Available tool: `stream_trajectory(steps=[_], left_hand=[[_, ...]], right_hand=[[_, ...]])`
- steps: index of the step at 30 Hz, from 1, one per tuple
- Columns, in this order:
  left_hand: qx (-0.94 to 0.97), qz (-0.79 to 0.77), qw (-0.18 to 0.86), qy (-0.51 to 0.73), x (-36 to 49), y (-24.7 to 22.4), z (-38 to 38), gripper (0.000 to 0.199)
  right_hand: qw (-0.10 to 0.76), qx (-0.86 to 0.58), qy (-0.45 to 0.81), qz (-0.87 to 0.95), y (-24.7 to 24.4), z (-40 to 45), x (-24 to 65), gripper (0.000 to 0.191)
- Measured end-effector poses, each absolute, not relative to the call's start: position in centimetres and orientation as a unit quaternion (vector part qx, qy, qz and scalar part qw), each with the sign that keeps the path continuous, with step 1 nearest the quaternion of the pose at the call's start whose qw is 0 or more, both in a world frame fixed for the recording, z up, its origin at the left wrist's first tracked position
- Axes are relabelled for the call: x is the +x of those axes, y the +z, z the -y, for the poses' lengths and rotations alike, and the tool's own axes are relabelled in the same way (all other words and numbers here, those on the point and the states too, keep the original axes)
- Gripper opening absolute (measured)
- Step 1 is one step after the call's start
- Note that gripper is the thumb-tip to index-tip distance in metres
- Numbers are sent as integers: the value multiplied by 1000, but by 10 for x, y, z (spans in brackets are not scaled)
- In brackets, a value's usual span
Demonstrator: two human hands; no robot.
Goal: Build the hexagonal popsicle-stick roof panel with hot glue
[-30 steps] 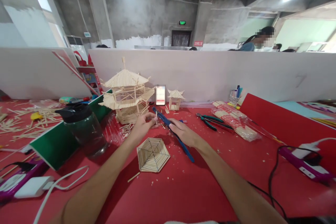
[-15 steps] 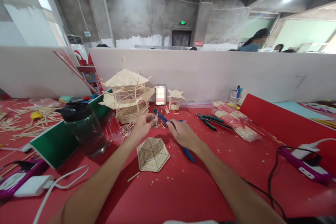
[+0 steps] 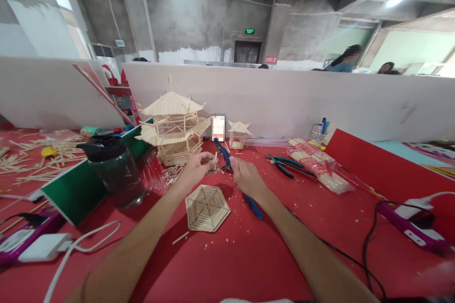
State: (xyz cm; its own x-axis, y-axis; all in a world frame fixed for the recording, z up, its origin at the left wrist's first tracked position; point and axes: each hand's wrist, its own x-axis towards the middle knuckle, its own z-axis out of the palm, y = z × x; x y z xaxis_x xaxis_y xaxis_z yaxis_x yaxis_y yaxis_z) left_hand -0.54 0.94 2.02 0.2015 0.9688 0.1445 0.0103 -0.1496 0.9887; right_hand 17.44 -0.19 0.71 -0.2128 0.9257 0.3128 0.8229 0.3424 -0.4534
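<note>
Nearest up, lower centre of the frame: a loose stick [image 3: 180, 237] and a many-sided stick panel [image 3: 207, 209] lie flat on the red surface [image 3: 227, 274]. The left forearm passes close by, so a low elbow could nudge either, I'd guess. Mid-frame, the left hand [image 3: 198, 168] pinches a short stick [image 3: 215, 157] near upright, and the right hand [image 3: 246, 176] is curled around a blue tool [image 3: 223, 152] (blurry there, can't judge how tight). Fingertips near that tool, so a slip might nick them or drop the stick. Behind, the big pavilion [image 3: 173, 130] and small pavilion [image 3: 239, 135] look knockable if the tool swings wide.
</note>
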Motion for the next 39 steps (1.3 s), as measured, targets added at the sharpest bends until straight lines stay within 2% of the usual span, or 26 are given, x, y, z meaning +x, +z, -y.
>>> stream_trajectory(steps=[5, 13, 19, 24, 28, 30, 35, 39], left_hand=[[569, -411, 517, 489, -13, 14, -16, 33], [580, -432, 514, 462, -18, 11, -18, 30], [624, -445, 481, 426, -15, 15, -13, 23], [699, -444, 384, 408, -15, 11, -18, 19], [762, -445, 270, 386, -17, 7, -20, 17], [775, -450, 239, 374, -18, 6, -19, 15], [776, -457, 242, 362, -21, 5, -22, 13], [765, -453, 255, 379, -23, 4, -26, 11]], right_hand=[[268, -628, 84, 726, 17, -7, 215, 48], [111, -755, 46, 644, 3, -34, 277, 59], [7, -746, 54, 664, -12, -43, 291, 45], [23, -730, 35, 683, -5, -38, 286, 43], [115, -656, 55, 744, 2, -29, 264, 39], [134, -622, 89, 766, 0, -24, 249, 36], [111, -597, 98, 788, -12, -22, 225, 40], [106, -637, 97, 757, -15, -26, 225, 42]])
